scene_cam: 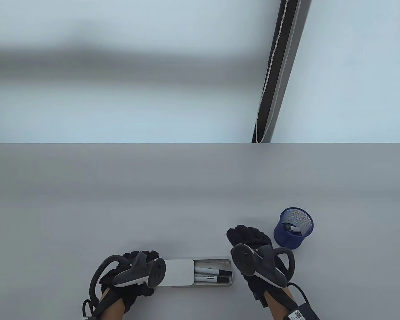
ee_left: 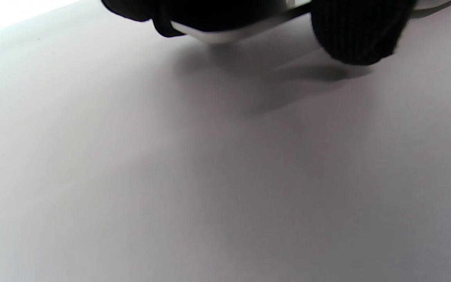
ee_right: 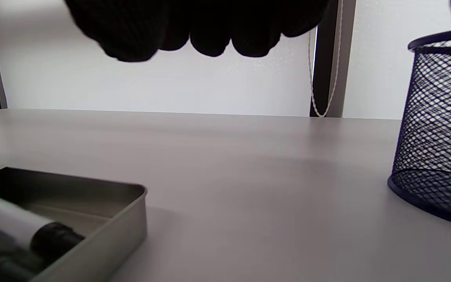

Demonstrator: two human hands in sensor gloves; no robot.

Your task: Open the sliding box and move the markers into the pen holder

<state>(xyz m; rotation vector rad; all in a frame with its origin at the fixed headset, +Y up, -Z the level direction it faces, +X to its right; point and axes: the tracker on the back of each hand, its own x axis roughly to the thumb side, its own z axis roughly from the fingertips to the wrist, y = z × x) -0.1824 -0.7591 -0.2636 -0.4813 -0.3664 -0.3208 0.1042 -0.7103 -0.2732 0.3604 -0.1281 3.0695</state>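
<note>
A silver sliding box (scene_cam: 214, 260) lies near the table's front edge, its white lid (scene_cam: 178, 272) slid left. Two white markers with black caps (scene_cam: 211, 269) (scene_cam: 210, 278) lie in the uncovered right half. My left hand (scene_cam: 149, 256) grips the box's left end; in the left wrist view its fingers (ee_left: 360, 35) curl around the box edge (ee_left: 225, 34). My right hand (scene_cam: 245, 235) hovers between the box and the blue mesh pen holder (scene_cam: 293, 233), holding nothing, fingers (ee_right: 210, 31) hanging loosely. One marker (scene_cam: 291, 228) sits inside the holder. The right wrist view shows the box (ee_right: 123, 219) and holder (ee_right: 437, 129).
The grey table (scene_cam: 186, 186) stretches back to a pale wall. A dark vertical post with a white beaded cord (scene_cam: 273, 73) stands behind the far edge, right of centre.
</note>
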